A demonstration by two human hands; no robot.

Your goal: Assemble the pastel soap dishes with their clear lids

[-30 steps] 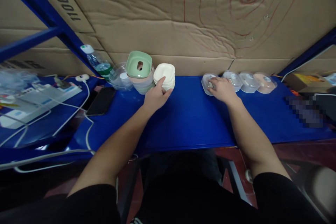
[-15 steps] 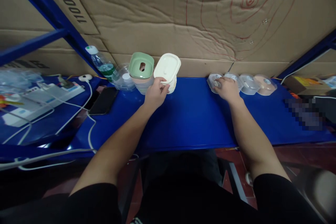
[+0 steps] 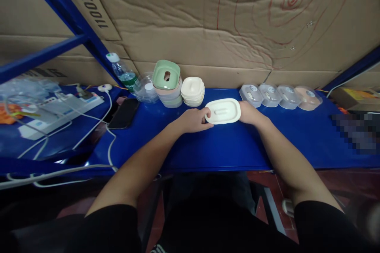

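Observation:
A cream rounded plastic tray (image 3: 223,110) lies on the blue table top (image 3: 219,146) in front of me. My left hand (image 3: 194,119) grips its left edge and my right hand (image 3: 249,112) grips its right edge. Behind it stands a stack of cream trays (image 3: 192,91). Left of that stack is a taller one with a green piece with a hole (image 3: 166,75) on top. At the back right lies a row of several clear lids (image 3: 280,95), the last one pinkish.
A water bottle (image 3: 122,72), a clear round container (image 3: 145,88) and a black phone (image 3: 124,113) are at the back left. White power strips and cables (image 3: 59,106) cover the left shelf. A cardboard wall (image 3: 208,19) and blue frame bars stand behind.
My left hand lifted one cream tray off the stack and brought it down to the table in front of me. My right hand left the clear lids and took the tray's right edge.

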